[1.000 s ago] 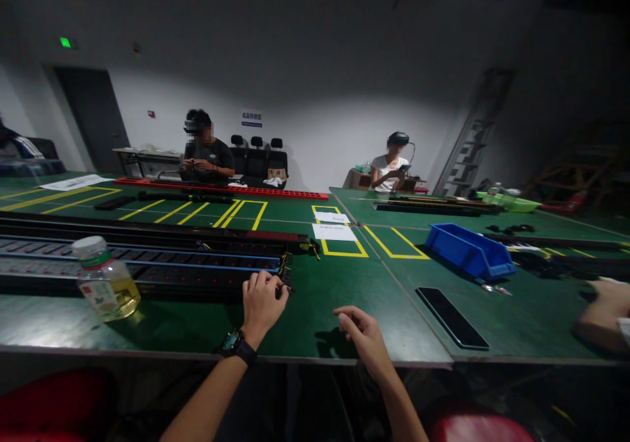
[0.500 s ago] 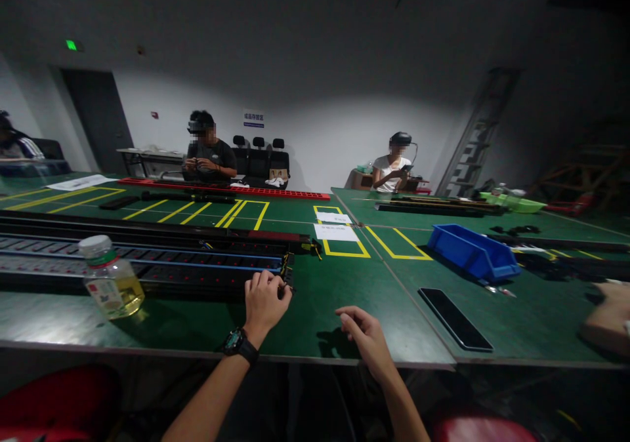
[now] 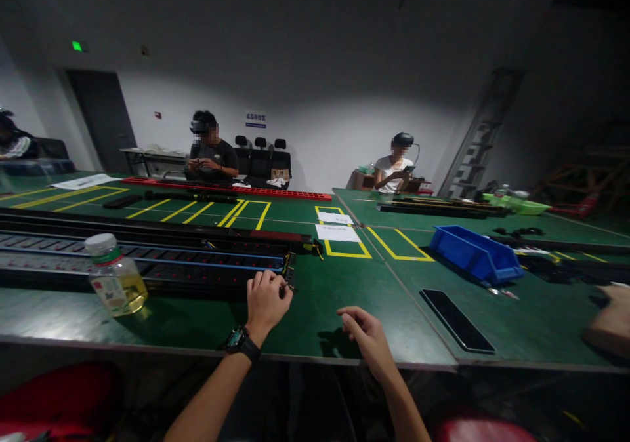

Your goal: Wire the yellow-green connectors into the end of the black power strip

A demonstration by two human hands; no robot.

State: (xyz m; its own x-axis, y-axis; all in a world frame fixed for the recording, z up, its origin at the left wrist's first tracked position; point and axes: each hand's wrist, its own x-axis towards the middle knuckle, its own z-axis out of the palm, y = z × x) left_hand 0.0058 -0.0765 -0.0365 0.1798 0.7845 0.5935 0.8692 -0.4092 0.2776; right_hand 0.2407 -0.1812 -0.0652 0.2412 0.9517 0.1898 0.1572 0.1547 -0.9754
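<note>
Left hand (image 3: 268, 301) curled at the right end of a long black red-dotted strip (image 3: 197, 277), grip hidden, cannot tell | right hand (image 3: 365, 334) half-curled, seemingly empty, above green tabletop (image 3: 315, 324) | strip lies flat, likely stiff, heavyish; best held by its sides, sparing fragile-looking yellow wires (image 3: 286, 266)

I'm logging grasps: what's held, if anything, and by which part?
Cannot tell for the left hand, at the end of the black rail; the right hand looks empty.
</note>
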